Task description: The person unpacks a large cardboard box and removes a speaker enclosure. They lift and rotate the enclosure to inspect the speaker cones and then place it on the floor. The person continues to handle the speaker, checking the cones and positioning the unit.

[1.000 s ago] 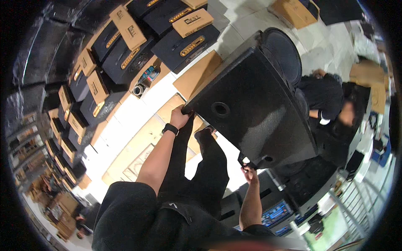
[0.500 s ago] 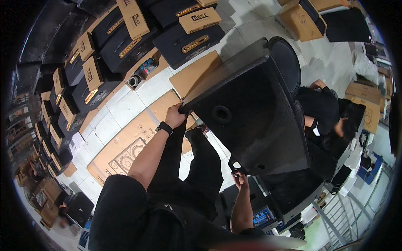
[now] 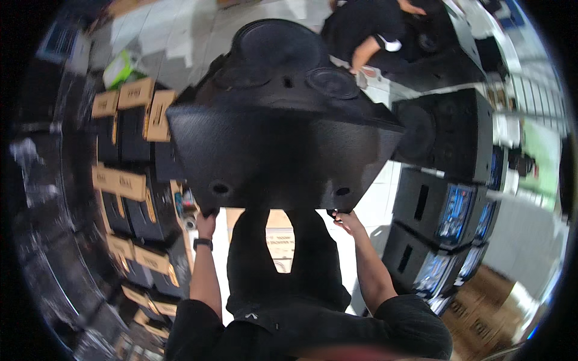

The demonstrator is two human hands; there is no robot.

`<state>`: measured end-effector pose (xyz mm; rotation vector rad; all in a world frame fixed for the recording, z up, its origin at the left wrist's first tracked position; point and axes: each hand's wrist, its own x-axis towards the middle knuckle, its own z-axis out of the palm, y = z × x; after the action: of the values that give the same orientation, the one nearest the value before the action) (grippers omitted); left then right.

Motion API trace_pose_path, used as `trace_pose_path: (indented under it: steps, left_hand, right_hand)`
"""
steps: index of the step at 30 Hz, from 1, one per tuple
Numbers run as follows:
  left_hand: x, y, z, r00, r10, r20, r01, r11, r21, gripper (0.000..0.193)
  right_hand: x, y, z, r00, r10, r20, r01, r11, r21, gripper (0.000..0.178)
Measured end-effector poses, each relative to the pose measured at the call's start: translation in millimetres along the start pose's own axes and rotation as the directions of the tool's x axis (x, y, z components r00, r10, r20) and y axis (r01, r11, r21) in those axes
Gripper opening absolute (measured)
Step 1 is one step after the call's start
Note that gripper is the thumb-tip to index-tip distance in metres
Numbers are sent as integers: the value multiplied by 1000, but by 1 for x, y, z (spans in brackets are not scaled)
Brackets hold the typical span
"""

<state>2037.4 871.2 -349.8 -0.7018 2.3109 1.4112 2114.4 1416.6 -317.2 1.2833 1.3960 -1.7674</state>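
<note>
A large black speaker cabinet (image 3: pixel 283 150) is in front of my legs, with a broad textured face toward me. Two round holes are set near its lower corners. At its far side show a big round driver (image 3: pixel 280 45) and two smaller ones. My left hand (image 3: pixel 206 222), with a dark band at the wrist, is closed on the cabinet's near left corner. At the near right corner my right hand (image 3: pixel 348 222) grips the edge with curled fingers. Part of each hand's fingers is hidden under the cabinet.
Black speakers topped by tan cardboard boxes (image 3: pixel 123 182) stand in rows on the left. On the right are a speaker (image 3: pixel 448 135) and several stacked black cabinets (image 3: pixel 424 207) with blue panels. A person (image 3: pixel 367 27) in black bends over another cabinet at the far right.
I have turned to the right, and the cabinet now lies squarely before me instead of slanting to the right. Both hands still hold its near corners; the other person now appears farther ahead.
</note>
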Motion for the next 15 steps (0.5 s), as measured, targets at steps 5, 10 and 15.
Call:
trace_pose_path:
  steps: [5, 10, 15]
  left_hand:
    - [14, -69, -6, 979, -147, 141, 179, 950, -257, 52]
    - [26, -130, -16, 969, -162, 188, 183, 978, -102, 63]
    - [31, -198, -19, 770, -513, 380, 485, 84, -870, 66]
  right_hand:
    - [17, 38, 1, 998, -50, 26, 50, 999, 10, 23]
    - [34, 85, 9, 982, 12, -188, -33, 994, -107, 12]
    - [35, 117, 7, 981, -59, -187, 31, 988, -153, 35]
